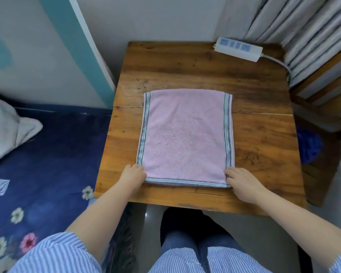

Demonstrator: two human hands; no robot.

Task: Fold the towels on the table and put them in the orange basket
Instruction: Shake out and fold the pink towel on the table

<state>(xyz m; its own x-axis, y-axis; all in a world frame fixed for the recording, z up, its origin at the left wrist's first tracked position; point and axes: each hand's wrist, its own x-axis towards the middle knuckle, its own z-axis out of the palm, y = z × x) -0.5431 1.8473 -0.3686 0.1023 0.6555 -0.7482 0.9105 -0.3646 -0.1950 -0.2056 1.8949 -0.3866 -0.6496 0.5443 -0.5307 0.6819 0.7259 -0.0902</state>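
Person's wearing a blue-and-white striped shirt (53, 253) with short sleeves, forearms bare, plus dark blue jeans (187, 241). No rings or watch visible on either hand.

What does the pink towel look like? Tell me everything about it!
The pink towel is soft, fuzzy terry cloth with striped bands in pale green and purple along its left, right and near edges. It lies flat on the wooden table, already folded, since a second layer peeks out along the near edge. The left hand is at its near left corner and the right hand at its near right corner. Nothing else touches it.
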